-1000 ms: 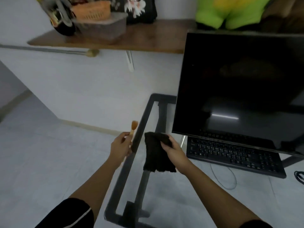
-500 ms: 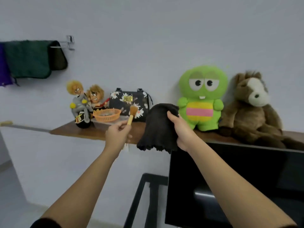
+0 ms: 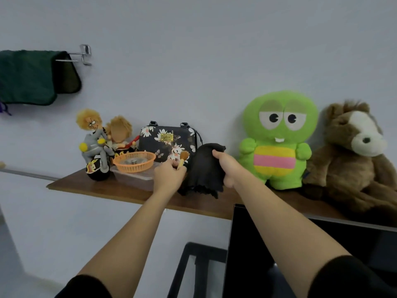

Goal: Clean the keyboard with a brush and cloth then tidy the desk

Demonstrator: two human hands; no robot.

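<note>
From the head camera, both arms reach up toward a wooden wall shelf (image 3: 120, 190). The left hand (image 3: 169, 176) is closed around the handle of a small brush (image 3: 183, 158), bristles pointing up, just in front of a floral handbag (image 3: 167, 139). The right hand (image 3: 227, 168) grips a dark cloth (image 3: 204, 173), which hangs bunched from the fist with its lower edge at the shelf's front. Left of the brush an orange basket (image 3: 134, 161) sits on a clear plastic container (image 3: 133, 177), with a doll on a toy motorbike (image 3: 96, 145) beside it. To the right stand a green plush toy (image 3: 277, 138) and a brown plush horse (image 3: 352, 155). A green towel (image 3: 28, 78) hangs on a wall rack. Below, a dark monitor (image 3: 322, 244) edge and the black desk (image 3: 193, 267) frame show; the keyboard is out of view.
</note>
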